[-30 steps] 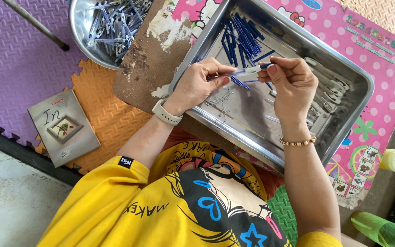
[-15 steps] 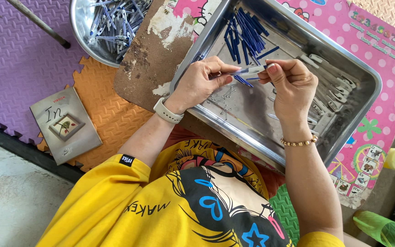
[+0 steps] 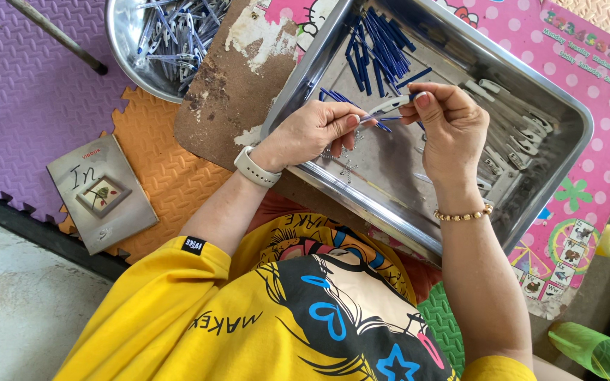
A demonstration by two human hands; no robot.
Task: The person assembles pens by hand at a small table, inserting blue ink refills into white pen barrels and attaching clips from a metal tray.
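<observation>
Grey flat box (image 3: pixel 102 194) at 9 o'clock on orange mat (image 3: pixel 157 155), left hand (image 3: pixel 313 130) and right hand (image 3: pixel 450 120) each clamped on an end of the small pen part (image 3: pixel 388 106), above steel tray (image 3: pixel 566 148)

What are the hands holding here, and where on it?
Both hands hold one small pen part over the tray: left hand pinches its near end, right hand its far end.

A grey booklet (image 3: pixel 102 194) lies on foam mats (image 3: pixel 22 106); green bottle (image 3: pixel 587 349) nearby.
</observation>
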